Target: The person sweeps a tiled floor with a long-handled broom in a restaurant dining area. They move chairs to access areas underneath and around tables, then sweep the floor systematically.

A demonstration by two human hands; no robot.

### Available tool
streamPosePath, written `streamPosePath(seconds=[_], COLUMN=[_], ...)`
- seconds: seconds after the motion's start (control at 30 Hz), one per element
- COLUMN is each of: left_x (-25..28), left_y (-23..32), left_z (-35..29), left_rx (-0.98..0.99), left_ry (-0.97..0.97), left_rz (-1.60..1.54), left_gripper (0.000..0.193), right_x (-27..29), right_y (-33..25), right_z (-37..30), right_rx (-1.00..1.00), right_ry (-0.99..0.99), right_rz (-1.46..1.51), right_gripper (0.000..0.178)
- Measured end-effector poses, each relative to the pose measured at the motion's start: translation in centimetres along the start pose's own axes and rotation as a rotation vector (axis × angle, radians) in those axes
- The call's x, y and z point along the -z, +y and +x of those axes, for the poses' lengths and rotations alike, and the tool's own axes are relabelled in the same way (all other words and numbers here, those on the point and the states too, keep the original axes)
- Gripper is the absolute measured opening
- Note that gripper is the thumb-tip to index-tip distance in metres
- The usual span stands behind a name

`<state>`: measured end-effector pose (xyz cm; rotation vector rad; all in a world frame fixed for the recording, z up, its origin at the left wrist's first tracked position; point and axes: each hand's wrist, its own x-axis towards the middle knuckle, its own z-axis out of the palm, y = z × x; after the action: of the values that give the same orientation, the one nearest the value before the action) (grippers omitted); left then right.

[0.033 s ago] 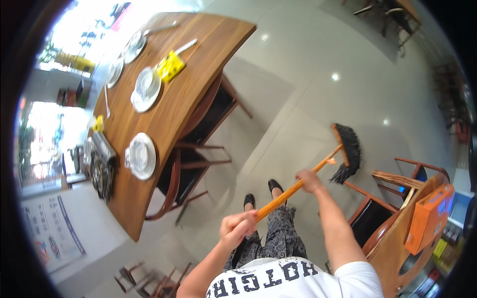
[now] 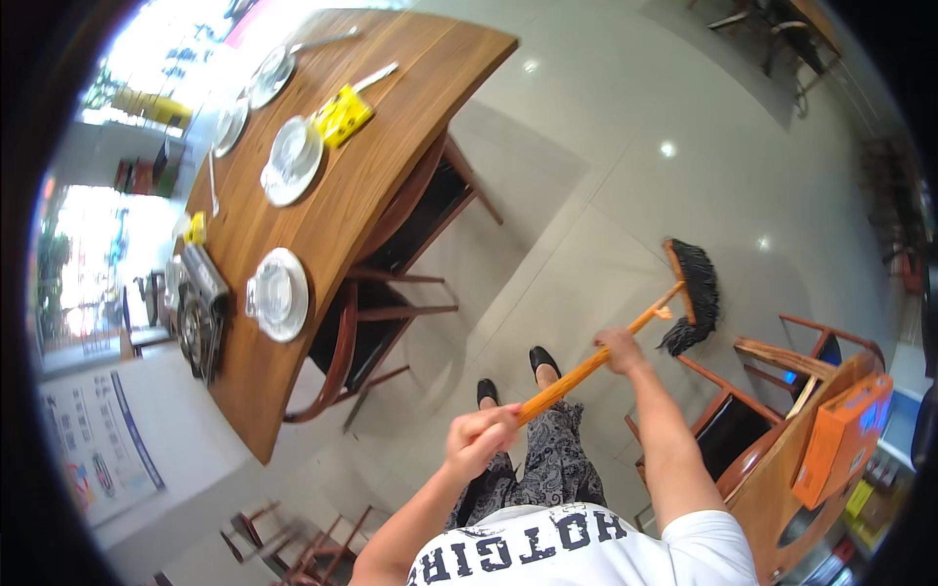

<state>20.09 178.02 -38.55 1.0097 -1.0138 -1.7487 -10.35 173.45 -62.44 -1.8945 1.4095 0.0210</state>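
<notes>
A mop point(image 2: 567, 379) with an orange-brown wooden handle slants across the floor in front of me. Its head of dark strands point(image 2: 696, 291) lies on the tiles at the right, near a chair. My left hand point(image 2: 482, 436) is closed around the top end of the handle. Farther down the shaft, my right hand point(image 2: 619, 350) grips it, closer to the mop head. Both arms reach forward, and my feet in black shoes point(image 2: 543, 359) stand just beyond the handle's upper end.
At left stands a wooden table point(image 2: 401, 127) with wrapped dishes point(image 2: 277, 295), a yellow packet point(image 2: 342, 115) and a portable stove point(image 2: 200, 327). Chairs point(image 2: 376, 327) with dark seats are along its side. On the right, a chair point(image 2: 733, 430) stands by another table bearing an orange box point(image 2: 842, 441).
The mop and both my hands have shifted slightly to the right in the picture. My grip is unchanged, and the view itself has moved a little.
</notes>
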Motion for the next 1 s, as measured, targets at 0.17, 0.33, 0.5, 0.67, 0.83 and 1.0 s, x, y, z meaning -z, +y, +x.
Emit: streamPosePath(seconds=[0.17, 0.33, 0.5, 0.67, 0.83, 1.0], left_x=[-2.3, -1.4, -0.5, -4.2, -10.7, -14.6], left_y=[-5.4, -3.6, -1.6, -2.6, -5.0, -0.9], left_z=[0.7, -4.8, -16.9, -34.4, -51.9, -65.2], left_rx=[0.023, -0.029, -0.228, -0.351, -0.485, -0.661], left_ry=[0.114, 0.418, 0.663, 0.926, 1.321, 1.425], left_rz=[-0.172, -0.275, -0.297, -0.293, -0.272, 0.084], left_gripper=[0.033, 0.034, 0.038, 0.041, 0.044, 0.043], right_x=[-0.5, -3.3, -8.6, -16.5, -27.1, -36.0], right_y=[5.8, 0.6, -9.3, -19.0, -27.3, -38.2], right_z=[-0.6, -0.6, -2.7, -9.7, -20.7, -33.2], right_rx=[-0.071, 0.093, 0.306, 0.58, 0.78, 0.961], right_ry=[0.052, 0.067, -0.013, -0.131, -0.426, -0.602], right_rz=[-0.117, -0.025, 0.018, 0.049, -0.066, -0.054], right_gripper=[0.026, 0.017, 0.014, 0.017, 0.021, 0.018])
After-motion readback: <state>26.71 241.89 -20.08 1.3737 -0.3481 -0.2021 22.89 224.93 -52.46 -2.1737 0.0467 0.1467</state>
